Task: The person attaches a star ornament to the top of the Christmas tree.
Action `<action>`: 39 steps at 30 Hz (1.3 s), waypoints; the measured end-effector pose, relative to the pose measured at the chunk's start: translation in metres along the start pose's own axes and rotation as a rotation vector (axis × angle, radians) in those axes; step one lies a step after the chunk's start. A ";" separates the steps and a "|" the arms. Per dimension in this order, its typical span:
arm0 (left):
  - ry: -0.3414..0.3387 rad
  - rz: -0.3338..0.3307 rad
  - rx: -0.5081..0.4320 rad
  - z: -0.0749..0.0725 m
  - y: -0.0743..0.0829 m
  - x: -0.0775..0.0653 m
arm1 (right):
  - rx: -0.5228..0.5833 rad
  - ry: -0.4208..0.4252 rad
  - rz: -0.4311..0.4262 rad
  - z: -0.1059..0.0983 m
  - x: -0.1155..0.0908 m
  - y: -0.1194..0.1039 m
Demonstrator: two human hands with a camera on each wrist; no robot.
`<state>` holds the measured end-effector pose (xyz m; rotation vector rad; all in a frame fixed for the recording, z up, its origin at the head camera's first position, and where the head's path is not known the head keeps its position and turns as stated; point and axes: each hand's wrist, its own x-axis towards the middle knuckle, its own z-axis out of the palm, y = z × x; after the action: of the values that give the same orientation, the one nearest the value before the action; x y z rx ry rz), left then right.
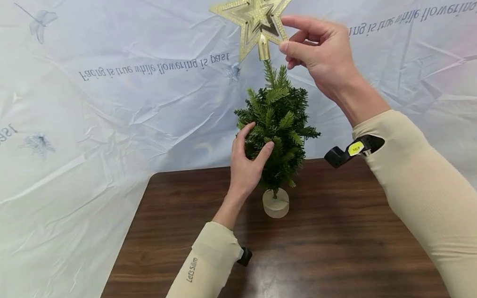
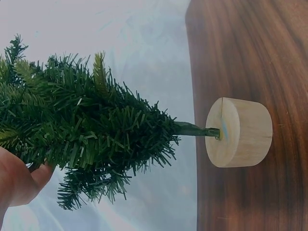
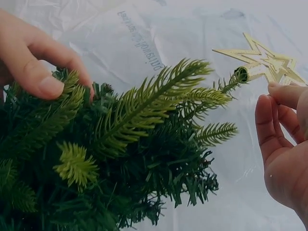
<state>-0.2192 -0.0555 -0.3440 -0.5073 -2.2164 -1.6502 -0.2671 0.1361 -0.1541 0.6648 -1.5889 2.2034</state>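
Note:
A small artificial Christmas tree (image 1: 276,117) stands upright on its round wooden base (image 2: 250,132). At its top sits a gold star tree topper (image 1: 258,12), its socket over the tip of the top branch. The right hand (image 1: 319,49) pinches the star's lower right point between thumb and fingers. Around the tree's left side, about halfway up, the left hand (image 1: 246,162) holds the foliage, thumb in front. Some of its fingertips are hidden among the branches. In the right wrist view the topper's socket (image 3: 255,72) meets the top twig.
The tree's base rests on a dark wood-grain table (image 1: 179,249), near its far edge. Behind hangs a pale, wrinkled sheet (image 1: 167,108) with printed words and flowers. Each wrist wears a black camera strap (image 1: 351,151) over a beige sleeve.

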 end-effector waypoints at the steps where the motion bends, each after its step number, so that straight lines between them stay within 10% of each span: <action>1: -0.002 0.000 -0.001 0.000 0.000 0.001 | -0.003 0.001 0.003 -0.001 0.000 0.001; 39: -0.006 -0.036 0.003 0.000 0.003 -0.004 | 0.073 0.013 -0.026 -0.024 -0.022 0.025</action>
<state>-0.2138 -0.0555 -0.3432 -0.4751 -2.2445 -1.6644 -0.2657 0.1512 -0.1925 0.6868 -1.4915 2.2518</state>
